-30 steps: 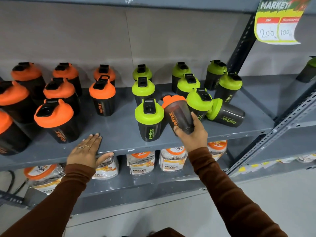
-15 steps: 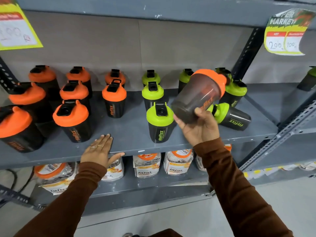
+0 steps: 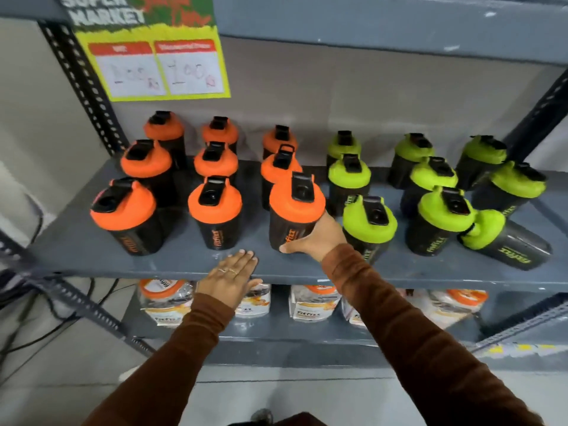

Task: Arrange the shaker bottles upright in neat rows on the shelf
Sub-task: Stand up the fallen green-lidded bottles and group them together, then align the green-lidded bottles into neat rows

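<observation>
My right hand [image 3: 318, 238] grips an orange-lidded shaker bottle [image 3: 295, 210] that stands upright at the front of the third orange column on the grey shelf [image 3: 92, 253]. My left hand [image 3: 233, 276] lies flat on the shelf's front edge, fingers together, holding nothing. Orange-lidded bottles [image 3: 213, 210] stand in rows on the left half, green-lidded bottles [image 3: 368, 224] in rows on the right. One green-lidded bottle [image 3: 504, 238] lies on its side at the front right.
A price sign [image 3: 159, 59] hangs from the shelf above at the back left. Slotted metal uprights [image 3: 83, 87] frame the shelf. Below, a lower shelf holds several clear jars with orange lids [image 3: 313, 302]. Cables trail on the floor at the left.
My right hand carried the orange-lidded bottle from among the green ones leftward and set it upright in the orange group. The camera swung left. My left hand stayed on the shelf edge.
</observation>
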A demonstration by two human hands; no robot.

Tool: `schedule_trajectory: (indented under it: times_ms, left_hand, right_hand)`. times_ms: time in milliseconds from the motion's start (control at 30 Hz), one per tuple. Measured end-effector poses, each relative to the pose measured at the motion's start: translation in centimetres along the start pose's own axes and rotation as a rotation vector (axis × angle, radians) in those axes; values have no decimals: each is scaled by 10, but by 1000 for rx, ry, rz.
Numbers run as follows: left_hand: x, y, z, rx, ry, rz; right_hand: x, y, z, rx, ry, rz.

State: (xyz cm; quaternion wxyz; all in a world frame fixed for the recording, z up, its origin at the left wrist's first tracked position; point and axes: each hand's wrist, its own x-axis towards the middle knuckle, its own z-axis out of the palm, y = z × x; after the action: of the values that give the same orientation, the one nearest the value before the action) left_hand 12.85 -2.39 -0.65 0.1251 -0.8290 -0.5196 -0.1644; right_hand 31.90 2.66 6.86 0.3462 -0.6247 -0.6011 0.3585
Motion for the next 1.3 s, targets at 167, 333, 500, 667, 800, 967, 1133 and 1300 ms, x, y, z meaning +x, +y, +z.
schedule_trajectory:
  times_ms: [167, 333, 500, 667, 800, 967, 1133, 1300]
  left_hand:
    - [0, -4, 11, 37, 67, 38]
    - [-3, -1, 19, 3, 140, -10]
    - [-12, 14, 31, -78, 203, 13]
    - [-4, 69, 48, -144, 218, 228]
    - [28, 136, 53, -141, 150, 375]
    - [84, 223, 50, -169, 49, 349]
    - [123, 271, 53, -192, -129, 46]
    - [125, 279, 58, -142, -131, -55]
  right_hand:
    - [14, 19, 27, -49, 19, 76]
    - [10, 30, 32, -44, 23, 49]
    - [-19, 47, 23, 139, -28, 60]
    - [-64, 85, -27, -118, 241, -174]
    - [-89, 120, -101, -321, 525, -190]
    - [-78, 147, -210, -636, 742, -207]
    - [-33, 164, -278, -863, 433, 113]
    - [-18, 189, -291, -1024, 346, 102]
